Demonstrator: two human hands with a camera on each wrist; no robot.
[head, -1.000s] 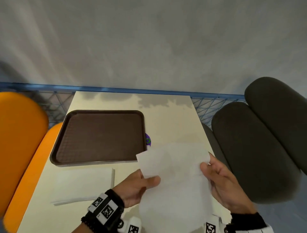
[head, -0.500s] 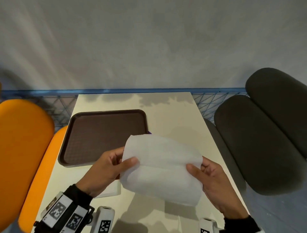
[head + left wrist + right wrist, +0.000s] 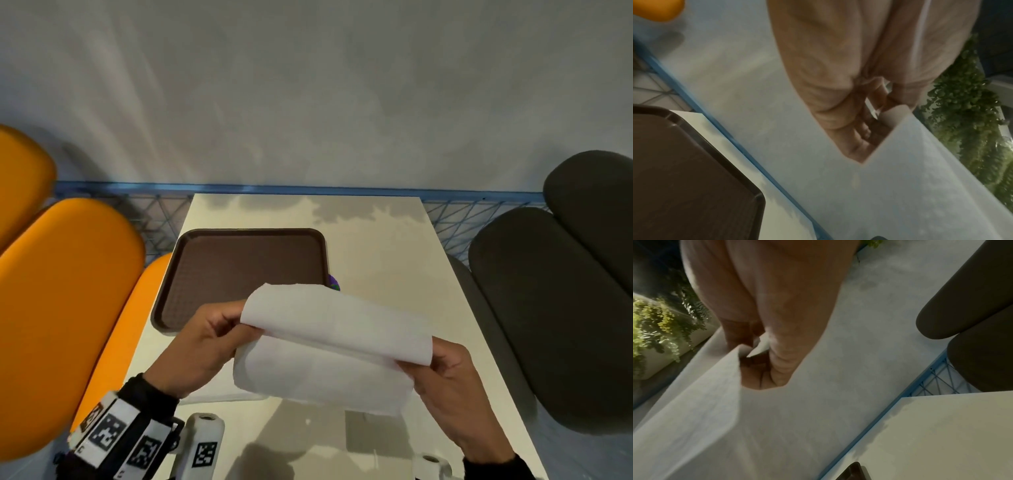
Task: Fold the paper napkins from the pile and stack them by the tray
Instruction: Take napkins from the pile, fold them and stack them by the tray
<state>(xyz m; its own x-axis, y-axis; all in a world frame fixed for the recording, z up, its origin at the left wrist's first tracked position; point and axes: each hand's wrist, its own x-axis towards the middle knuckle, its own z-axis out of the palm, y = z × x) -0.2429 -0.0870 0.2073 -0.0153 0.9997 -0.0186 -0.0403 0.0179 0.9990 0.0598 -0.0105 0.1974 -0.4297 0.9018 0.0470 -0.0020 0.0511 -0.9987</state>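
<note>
A white paper napkin [image 3: 329, 346] is held in the air over the near half of the pale rectangular surface [image 3: 383, 253], doubled over so that its top layer curls above the lower one. The left hand [image 3: 202, 346] pinches the napkin's left edge between thumb and fingers; the right hand [image 3: 455, 387] pinches its right end, the fingertips hidden behind the paper. In both wrist views the grip is blurred, but curled fingers [image 3: 857, 138] close on the sheet's corner. The napkin covers the near right corner of the dark brown plastic tray [image 3: 239, 270], which lies on the far left of the surface. A small purple object [image 3: 334, 283] peeks out at the tray's right edge, too hidden to identify. Under the left hand a flat white sheet [image 3: 219, 395] lies on the surface just near of the tray, mostly covered. Orange padded seats [image 3: 68, 301] stand to the left, dark grey ones [image 3: 548, 308] to the right. Green foliage [image 3: 970, 123] shows in the wrist views.
</note>
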